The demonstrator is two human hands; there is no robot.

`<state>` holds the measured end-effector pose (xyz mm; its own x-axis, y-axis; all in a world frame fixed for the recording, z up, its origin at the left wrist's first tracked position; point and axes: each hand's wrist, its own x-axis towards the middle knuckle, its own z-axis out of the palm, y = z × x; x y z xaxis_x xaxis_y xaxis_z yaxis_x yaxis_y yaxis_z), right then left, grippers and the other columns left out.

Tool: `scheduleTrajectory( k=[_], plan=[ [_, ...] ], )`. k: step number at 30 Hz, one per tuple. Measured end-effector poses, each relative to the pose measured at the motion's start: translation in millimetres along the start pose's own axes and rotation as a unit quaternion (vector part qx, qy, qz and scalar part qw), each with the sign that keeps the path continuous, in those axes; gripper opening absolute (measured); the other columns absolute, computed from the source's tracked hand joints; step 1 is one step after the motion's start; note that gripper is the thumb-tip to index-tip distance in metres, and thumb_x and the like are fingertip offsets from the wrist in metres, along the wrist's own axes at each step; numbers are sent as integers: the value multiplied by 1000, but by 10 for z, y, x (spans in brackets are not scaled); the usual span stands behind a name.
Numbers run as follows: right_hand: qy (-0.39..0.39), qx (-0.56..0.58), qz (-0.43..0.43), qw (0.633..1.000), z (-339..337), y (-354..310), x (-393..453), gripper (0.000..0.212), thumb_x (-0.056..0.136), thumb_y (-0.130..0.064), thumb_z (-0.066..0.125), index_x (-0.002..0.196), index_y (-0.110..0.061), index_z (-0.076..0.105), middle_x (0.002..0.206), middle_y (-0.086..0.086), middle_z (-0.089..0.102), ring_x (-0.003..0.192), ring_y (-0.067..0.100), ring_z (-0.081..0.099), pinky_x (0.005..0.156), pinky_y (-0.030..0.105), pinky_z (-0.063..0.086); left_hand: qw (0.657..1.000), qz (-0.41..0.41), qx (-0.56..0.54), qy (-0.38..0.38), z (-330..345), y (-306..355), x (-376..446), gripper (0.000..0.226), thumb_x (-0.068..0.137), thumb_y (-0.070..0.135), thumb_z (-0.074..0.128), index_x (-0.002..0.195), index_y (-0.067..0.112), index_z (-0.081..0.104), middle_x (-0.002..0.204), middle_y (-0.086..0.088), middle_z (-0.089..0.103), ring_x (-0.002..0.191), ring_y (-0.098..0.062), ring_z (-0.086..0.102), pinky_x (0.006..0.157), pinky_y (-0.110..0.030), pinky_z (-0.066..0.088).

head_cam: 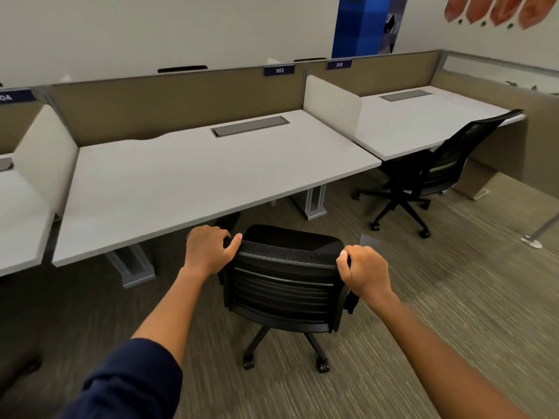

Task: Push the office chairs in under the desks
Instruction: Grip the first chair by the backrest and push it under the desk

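**Both hands on the chair back at desk 303**

Head view: a row of pale surfaces, the middle surface (193, 173) labelled 303, with tan partitions behind and carpet below. The near office chair (284, 285) stands just outside its edge (seat front about at the edge). A second chair (435, 173) sits partly under the right-hand surface (423, 125). The left hand (208, 251) and right hand (364, 272) each have fingers curled tight around the backrest's top corners, arms outstretched.

This is an open-plan office: ahead of the grip (208, 249) runs a row of pale surfaces (211, 164) split by low dividers (331, 101) and backed by tan partition panels (169, 101) bearing number plates (279, 70), with black swivel chairs (435, 167) on striped carpet (453, 267).
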<state>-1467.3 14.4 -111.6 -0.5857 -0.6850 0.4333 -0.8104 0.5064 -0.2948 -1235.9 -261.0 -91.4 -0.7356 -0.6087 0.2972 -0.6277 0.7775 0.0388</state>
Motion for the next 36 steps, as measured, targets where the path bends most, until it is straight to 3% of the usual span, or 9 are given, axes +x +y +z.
scheduleTrajectory(
  k=[5,9,11,14,18,21,27,31,36],
  plan=[
    [-18,-65,7,998,171,-135,471,58,96,-38,22,63,-11,62,60,2,59,62,25,54,56,36,43,999,10,-44,-24,93,-219,433,81,89,75,17,88,20,77,73,3,69,74,-20,63,77,-38,48],
    [-26,-113,49,992,344,-246,745,56,105,-38,28,86,-12,73,84,6,72,88,31,63,79,43,46,996,26,-76,-35,233,-280,636,66,97,67,32,117,16,69,116,-5,71,115,-26,60,109,-51,37],
    [-24,-117,71,990,452,-317,846,52,107,-40,32,96,-13,75,96,6,74,100,32,62,87,45,43,996,22,-75,-44,284,-294,692,68,96,68,30,123,18,65,125,-5,66,123,-26,55,115,-50,30],
    [-26,-98,114,988,599,-402,994,51,105,-46,35,105,-14,74,110,7,72,113,34,56,96,48,40,996,6,-64,-59,302,-330,813,80,91,76,20,129,19,62,129,-6,62,129,-27,49,117,-49,25],
    [-103,-62,142,982,655,-446,1263,54,101,-58,32,122,-23,68,132,6,62,131,33,43,108,55,33,993,-24,-61,-96,298,-397,989,78,94,74,23,137,18,55,139,-8,56,137,-28,42,120,-53,19],
    [-167,-45,126,977,671,-430,1441,66,96,-70,27,134,-26,58,144,7,52,139,34,34,111,65,26,990,-50,-51,-119,306,-417,1085,75,96,70,23,142,17,49,149,-8,48,144,-28,33,122,-56,15],
    [-176,-39,69,981,654,-319,1522,93,82,-84,7,147,-27,42,154,6,42,147,33,28,114,72,12,979,-96,-41,-176,225,-262,1110,81,97,72,20,158,18,26,168,-8,18,156,-27,6,124,-59,5],
    [-195,-51,36,979,565,-225,1551,102,76,-88,-2,159,-30,16,167,7,19,155,34,9,116,71,-3,982,-112,-45,-142,134,34,976,84,97,72,22,161,18,17,170,-8,8,157,-27,-1,125,-59,4],
    [-177,-59,-40,982,430,-189,1442,92,83,-85,6,159,-34,7,169,6,5,156,33,0,120,68,-2,986,-126,-41,-106,37,436,715,87,95,74,21,162,20,9,171,-8,-1,157,-28,-6,125,-57,1]
  ],
)
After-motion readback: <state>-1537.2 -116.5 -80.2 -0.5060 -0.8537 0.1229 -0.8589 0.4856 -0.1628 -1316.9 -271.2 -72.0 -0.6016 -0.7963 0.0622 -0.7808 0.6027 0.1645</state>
